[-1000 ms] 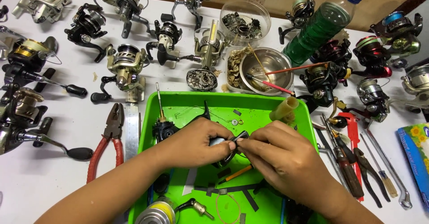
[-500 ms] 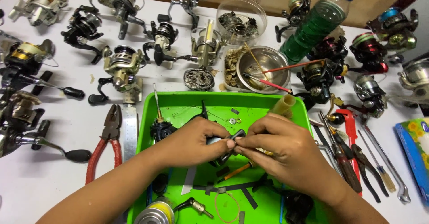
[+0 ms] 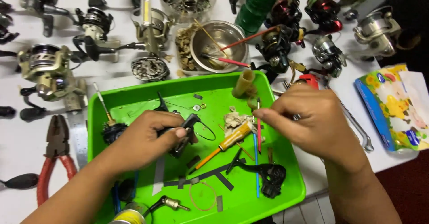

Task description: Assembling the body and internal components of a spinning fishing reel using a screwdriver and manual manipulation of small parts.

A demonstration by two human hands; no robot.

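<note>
The left hand (image 3: 147, 139) is gripping a small black reel part (image 3: 184, 132) over the middle of the green tray (image 3: 134, 99), fingers curled round it and thumb pressing its upper end. The right hand (image 3: 313, 116) is hovering above the tray's right edge, its fingertips pinching together at the top of a thin red stick (image 3: 258, 130); whether they are really clasping it or only touching it cannot be told. Just beside that stick, a blue stick (image 3: 256, 161) is lying upright along the tray floor, and a screwdriver (image 3: 223, 143) with a yellow handle and orange shaft is slanting between the two hands, near a small heap of tan scraps (image 3: 234, 120). A black reel frame (image 3: 268, 175) is sitting in the tray's lower right corner, and a tan tube (image 3: 243, 83) is standing at the tray's far rim. Behind the tray, a steel bowl (image 3: 219, 45) is holding red sticks. Red-handled pliers (image 3: 53, 157) are lying on the white table (image 3: 120, 78) left of the tray, and fishing reels (image 3: 44, 69) are crowding the table's far side. A colourful packet (image 3: 386, 107) is resting at the right.
</note>
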